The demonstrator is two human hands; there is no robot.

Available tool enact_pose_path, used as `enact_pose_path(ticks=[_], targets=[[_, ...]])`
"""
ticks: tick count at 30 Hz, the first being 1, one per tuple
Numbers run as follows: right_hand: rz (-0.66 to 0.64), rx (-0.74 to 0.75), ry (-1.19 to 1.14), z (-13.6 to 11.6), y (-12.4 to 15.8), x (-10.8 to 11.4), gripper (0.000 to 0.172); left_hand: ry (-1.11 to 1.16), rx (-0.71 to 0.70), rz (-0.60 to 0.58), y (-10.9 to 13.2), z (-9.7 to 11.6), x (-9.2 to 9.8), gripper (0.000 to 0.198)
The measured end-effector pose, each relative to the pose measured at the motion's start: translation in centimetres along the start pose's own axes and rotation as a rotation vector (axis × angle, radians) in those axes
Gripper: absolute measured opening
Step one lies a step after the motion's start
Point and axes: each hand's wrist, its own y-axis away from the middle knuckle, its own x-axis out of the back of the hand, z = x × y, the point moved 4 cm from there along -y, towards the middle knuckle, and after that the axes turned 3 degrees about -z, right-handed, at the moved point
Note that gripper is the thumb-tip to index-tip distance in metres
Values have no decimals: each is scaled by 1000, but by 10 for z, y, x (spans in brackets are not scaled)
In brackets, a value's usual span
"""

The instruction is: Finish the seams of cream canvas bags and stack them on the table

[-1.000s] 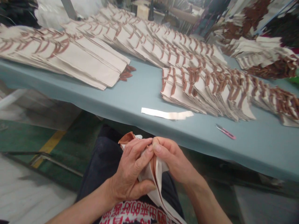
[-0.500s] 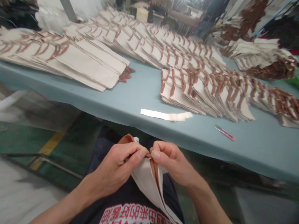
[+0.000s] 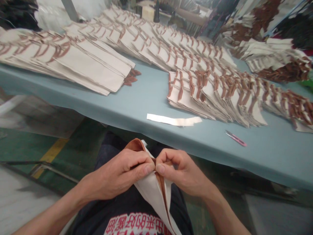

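Over my lap hangs a cream fabric piece with brown trim [image 3: 149, 193], its long brown-edged opening running down toward my apron. My left hand [image 3: 129, 171] pinches its brown edge between thumb and forefinger. Right beside it, thumb tip almost touching, my right hand [image 3: 179, 169] pinches the same edge from the other side. A brown curved flap [image 3: 136, 144] of the piece sticks out above my left hand. The fingertips cover the exact spot being gripped.
On the blue-covered table [image 3: 117, 112] lie a white strip [image 3: 174, 120] and pink-handled thread snips [image 3: 236, 138]. Cream and brown pieces are stacked at the left [image 3: 90, 67] and right [image 3: 217, 94], with another pile [image 3: 276, 58] at the far right.
Both hands keep their pinch on the fabric piece. My left hand has turned slightly, the thumbs have drawn closer together, and more of the brown flap shows.
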Motion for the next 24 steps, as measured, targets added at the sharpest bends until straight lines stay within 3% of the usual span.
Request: enact_pose_path(ticks=[11, 15, 18, 24], targets=[[-179, -2, 139, -4, 5, -4, 44, -33, 67, 97, 8, -1, -6, 31], [-8, 128, 254, -7, 6, -5, 28, -24, 111, 153, 6, -1, -10, 34], [115, 202, 296, -7, 7, -6, 25, -86, 133, 192, 4, -3, -13, 39], [156, 157, 116, 4, 6, -6, 29, -144, -31, 171, -5, -22, -20, 39]])
